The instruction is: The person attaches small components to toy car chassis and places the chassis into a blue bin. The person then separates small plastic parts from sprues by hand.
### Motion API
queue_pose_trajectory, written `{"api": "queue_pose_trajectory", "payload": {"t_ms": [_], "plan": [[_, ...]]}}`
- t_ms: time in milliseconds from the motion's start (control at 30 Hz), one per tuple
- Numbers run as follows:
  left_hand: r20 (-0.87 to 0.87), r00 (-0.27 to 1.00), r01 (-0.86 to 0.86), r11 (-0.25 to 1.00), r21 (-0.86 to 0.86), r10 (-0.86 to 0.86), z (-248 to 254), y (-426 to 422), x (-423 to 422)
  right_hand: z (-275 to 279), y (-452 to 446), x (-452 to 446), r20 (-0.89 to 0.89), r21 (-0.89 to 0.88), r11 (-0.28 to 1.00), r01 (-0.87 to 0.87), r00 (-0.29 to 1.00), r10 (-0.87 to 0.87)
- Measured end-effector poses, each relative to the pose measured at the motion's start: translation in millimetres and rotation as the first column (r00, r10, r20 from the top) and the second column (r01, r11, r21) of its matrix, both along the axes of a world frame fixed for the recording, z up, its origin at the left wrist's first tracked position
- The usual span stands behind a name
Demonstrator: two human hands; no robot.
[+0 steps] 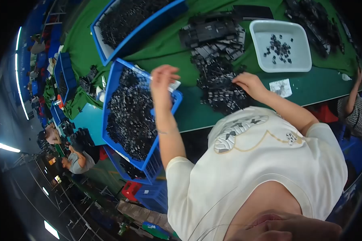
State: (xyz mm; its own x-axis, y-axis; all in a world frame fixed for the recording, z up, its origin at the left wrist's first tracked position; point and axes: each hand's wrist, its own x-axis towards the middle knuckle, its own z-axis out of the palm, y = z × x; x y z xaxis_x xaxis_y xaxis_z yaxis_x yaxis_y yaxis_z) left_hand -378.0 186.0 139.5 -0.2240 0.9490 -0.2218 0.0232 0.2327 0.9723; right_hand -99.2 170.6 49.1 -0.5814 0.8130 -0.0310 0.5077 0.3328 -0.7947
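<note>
My left hand (163, 82) is raised at the right rim of a blue crate (177, 98) heaped with small black plastic parts (130, 108). Its fingers are loosely bent and partly spread, with nothing visible in them. A whitish label or wrapper (174, 86) shows just beside that hand. My right hand (251, 85) reaches to the right side of a loose pile of black plastic parts (219, 86) on the green table. Thumb and fingertips there come together at the pile's edge; what they pinch is too small and dark to make out.
A pale tub (261, 64) with several small black pieces stands at right, near a printed paper (280, 88). Larger black mouldings (209, 32) lie behind the pile. Another blue bin (138, 34) is at back left. Other people (78, 160) sit at left; another person's arm (354, 94) shows at right.
</note>
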Motion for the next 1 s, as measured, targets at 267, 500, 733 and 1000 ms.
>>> {"api": "queue_pose_trajectory", "payload": {"t_ms": [267,500,733,1000], "plan": [[0.154,0.966,-0.184,0.970,-0.158,0.208,-38.9,-102.6,87.3,38.4,29.2,-20.2,-0.365,-0.427,0.885,0.186,0.860,-0.357],[0.045,0.998,0.050,0.980,-0.190,-0.042,-22.4,-75.0,118.1,44.1,2.1,-17.7,-0.537,-0.503,0.852,-0.141,0.824,-0.181],[-0.009,1.000,-0.026,0.987,-0.161,0.025,-32.6,-97.6,150.0,49.4,-38.7,-3.2,-0.152,-0.356,0.935,0.001,0.987,-0.059],[0.106,0.846,-0.507,0.850,-0.140,0.522,-42.2,-89.0,95.9,62.7,-62.6,-12.6,-0.321,-0.058,0.976,-0.210,0.930,0.181]]}}
